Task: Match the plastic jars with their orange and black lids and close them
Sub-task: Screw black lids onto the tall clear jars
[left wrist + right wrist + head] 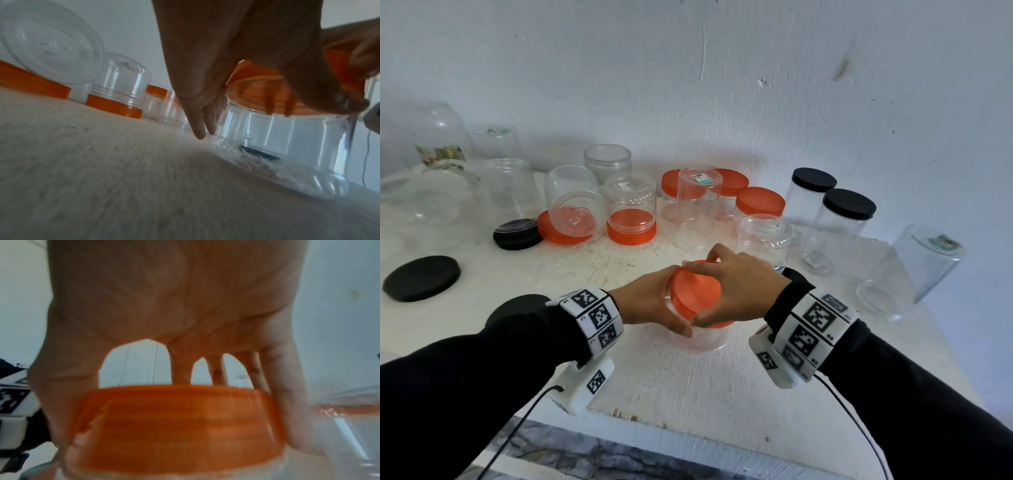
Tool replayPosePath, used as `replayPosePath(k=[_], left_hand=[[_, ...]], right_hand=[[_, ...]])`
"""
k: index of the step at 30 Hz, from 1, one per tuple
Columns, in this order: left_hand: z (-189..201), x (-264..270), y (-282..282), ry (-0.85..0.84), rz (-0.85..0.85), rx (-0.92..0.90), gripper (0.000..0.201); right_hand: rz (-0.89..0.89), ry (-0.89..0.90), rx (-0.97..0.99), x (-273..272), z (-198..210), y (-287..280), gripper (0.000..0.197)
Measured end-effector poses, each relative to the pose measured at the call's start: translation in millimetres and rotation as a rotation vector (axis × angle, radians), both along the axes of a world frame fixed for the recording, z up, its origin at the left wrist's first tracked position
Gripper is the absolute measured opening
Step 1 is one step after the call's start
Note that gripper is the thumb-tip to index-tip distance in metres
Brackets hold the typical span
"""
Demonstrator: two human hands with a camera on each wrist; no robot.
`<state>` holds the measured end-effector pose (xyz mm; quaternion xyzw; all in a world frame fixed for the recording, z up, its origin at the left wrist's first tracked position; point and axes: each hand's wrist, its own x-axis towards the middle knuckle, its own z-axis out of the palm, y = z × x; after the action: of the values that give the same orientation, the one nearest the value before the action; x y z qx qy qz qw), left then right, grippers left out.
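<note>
A clear plastic jar (705, 337) stands upright near the middle of the white table (661, 383). An orange lid (697, 291) sits on its mouth, slightly tilted. My left hand (664, 305) holds the jar just under the lid, thumb on the near side. From above, my right hand (736, 287) grips the lid's rim with thumb and curled fingers. In the left wrist view the jar (287, 142) shows under the lid (257, 84), with my fingers (199, 129) on its far side. The right wrist view is filled by the lid (180, 426) and my fingers (179, 369) over it.
Two loose black lids (421, 278) (517, 234) lie at the left. Several upside-down clear jars and orange lids (631, 228) crowd the back. Two black-lidded jars (849, 205) stand at the back right, a tipped jar (914, 270) near the right edge. A wall is behind.
</note>
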<state>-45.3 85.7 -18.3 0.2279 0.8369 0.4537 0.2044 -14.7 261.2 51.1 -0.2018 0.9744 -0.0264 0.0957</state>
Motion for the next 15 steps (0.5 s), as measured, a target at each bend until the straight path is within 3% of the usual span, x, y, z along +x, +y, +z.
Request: replayPosePath(k=[3,5,8,12,15], left_hand=[[4,-5,-6,-0.045,-0.07,-0.027,0.087],[11,-10,-12,0.021,-0.036,-0.086,0.072],[23,-26,-15,0.246,0.14,-0.076,0.05],[30,-58,-6,0.501,0.44,0.123,0.051],[27,-78,8,0.597,0.567,0.217,0.059]], right_hand=[[0.014,-0.018,0.011,0,-1,7,0.086],[0.017,-0.014,0.0,1,-3,12,0.085],[0.006,0.014,-0.018,3,-7,20,0.081],[-0.027,0.124,-0.038,8,-15,33,0.072],[-0.065,0.166,-0.068,15,-22,44,0.067]])
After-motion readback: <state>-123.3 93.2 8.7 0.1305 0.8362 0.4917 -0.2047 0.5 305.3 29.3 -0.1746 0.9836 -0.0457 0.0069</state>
